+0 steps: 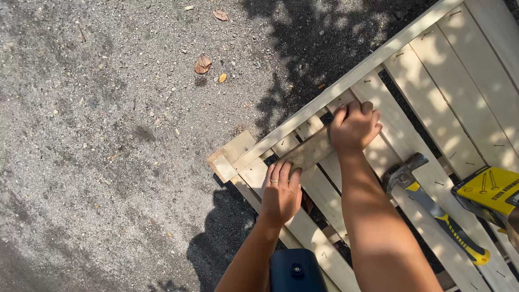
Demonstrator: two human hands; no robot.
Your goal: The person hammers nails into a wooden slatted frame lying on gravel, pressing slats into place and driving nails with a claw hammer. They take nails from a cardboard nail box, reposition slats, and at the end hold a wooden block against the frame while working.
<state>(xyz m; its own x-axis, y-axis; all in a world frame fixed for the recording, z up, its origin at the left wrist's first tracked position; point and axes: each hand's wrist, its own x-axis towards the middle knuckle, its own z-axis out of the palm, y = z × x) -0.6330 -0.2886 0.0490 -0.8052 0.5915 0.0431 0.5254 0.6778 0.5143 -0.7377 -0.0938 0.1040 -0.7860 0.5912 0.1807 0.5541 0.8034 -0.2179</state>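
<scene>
A pale wooden slatted pallet lies on gravel ground and fills the right side of the head view. A short darker wooden block lies across its slats near the corner. My left hand, with a ring on one finger, presses flat on a slat and touches the block's near end. My right hand has its fingers curled over the block's far end. Nail heads dot the slats.
A claw hammer with a black and yellow handle lies on the slats right of my right arm. A yellow nail box sits at the right edge. A dark blue object shows at the bottom. Dry leaves lie on the gravel.
</scene>
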